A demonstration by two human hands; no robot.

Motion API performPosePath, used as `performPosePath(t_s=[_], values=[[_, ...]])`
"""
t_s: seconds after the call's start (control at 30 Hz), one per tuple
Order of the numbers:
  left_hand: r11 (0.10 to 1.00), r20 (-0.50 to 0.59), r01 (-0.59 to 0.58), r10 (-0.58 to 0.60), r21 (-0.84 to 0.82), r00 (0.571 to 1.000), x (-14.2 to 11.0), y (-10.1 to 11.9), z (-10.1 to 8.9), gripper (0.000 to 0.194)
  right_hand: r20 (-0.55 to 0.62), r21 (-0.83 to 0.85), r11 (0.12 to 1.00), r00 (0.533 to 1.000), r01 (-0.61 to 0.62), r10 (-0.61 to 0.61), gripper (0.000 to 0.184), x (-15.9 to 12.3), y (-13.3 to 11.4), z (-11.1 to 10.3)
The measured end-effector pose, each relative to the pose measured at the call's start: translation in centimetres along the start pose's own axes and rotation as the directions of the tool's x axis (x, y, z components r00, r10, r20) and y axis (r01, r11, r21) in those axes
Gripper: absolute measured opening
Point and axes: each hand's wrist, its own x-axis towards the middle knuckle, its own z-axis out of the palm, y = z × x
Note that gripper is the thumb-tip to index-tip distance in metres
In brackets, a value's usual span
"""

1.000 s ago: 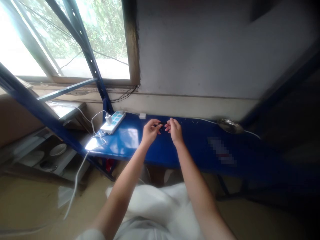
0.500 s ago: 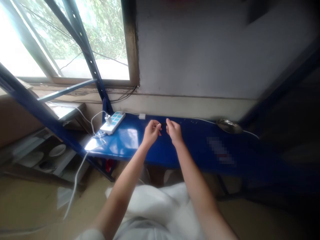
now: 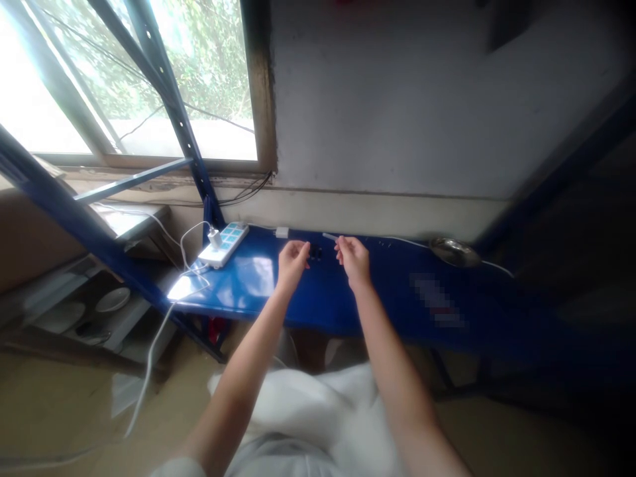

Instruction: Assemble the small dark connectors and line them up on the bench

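Note:
Over the blue shelf (image 3: 253, 288) my two hands are held a short way apart. My right hand (image 3: 354, 262) pinches a thin pale stick-like piece (image 3: 330, 236), which points up and left from the fingertips. My left hand (image 3: 293, 265) has thumb and fingers pressed together; whatever may be between them is too small to tell. Just right of the left fingertips are small dark pieces (image 3: 317, 252), too blurred to name. Beyond the right hand, several tiny bits (image 3: 385, 244) lie on the shelf.
A white power strip (image 3: 224, 245) with a plug and cable sits at the shelf's left end. A small white adapter (image 3: 281, 232) lies by the wall. To the right is a shiny metal bowl (image 3: 454, 252). A blue upright post (image 3: 179, 119) stands before the window.
My hands have moved apart, the left a little left and the right a little right. The pale stick in my right hand and the dark pieces between the hands now show.

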Motion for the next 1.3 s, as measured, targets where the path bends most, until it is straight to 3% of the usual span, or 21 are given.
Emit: performPosePath(t_s=[0.13, 0.27, 0.37, 0.53, 0.97, 1.17, 1.3], values=[[0.999, 0.063, 0.051, -0.050, -0.011, 0.997, -0.2, 0.2, 0.2, 0.037, 0.118, -0.069, 0.996, 0.991, 0.064, -0.056, 0.037, 0.0, 0.6, 0.2], [0.998, 0.077, 0.039, -0.036, -0.041, 0.996, -0.1, 0.2, 0.4, 0.038, 0.317, -0.109, 0.992, 0.948, 0.065, -0.027, 0.036, -0.3, 1.1, 0.4], [0.999, 0.081, 0.027, -0.024, -0.035, 0.996, 0.0, 0.0, 0.4, 0.037, 0.395, -0.126, 0.989, 0.919, 0.073, -0.018, 0.034, -0.3, 1.2, 0.4], [1.000, 0.114, 0.006, -0.006, 0.000, 0.993, 0.0, -0.4, 0.3, 0.036, 0.390, -0.148, 0.978, 0.917, 0.148, -0.080, 0.031, -0.1, 1.3, 0.2], [0.997, 0.244, -0.075, 0.064, 0.037, 0.968, 0.2, 0.3, 0.6, 0.034, 0.514, -0.121, 0.985, 0.857, 0.121, -0.042, 0.028, 0.9, 1.0, -0.1], [0.993, 0.259, -0.116, 0.106, 0.025, 0.960, 0.0, 0.6, 0.8, 0.034, 0.488, -0.206, 0.954, 0.868, 0.216, -0.091, 0.029, 0.9, 0.3, -0.4], [0.996, 0.205, -0.079, 0.067, 0.049, 0.976, -0.1, -0.7, 0.8, 0.032, 0.413, -0.313, 0.920, 0.906, 0.235, -0.091, 0.026, 1.4, 2.1, -0.8]])
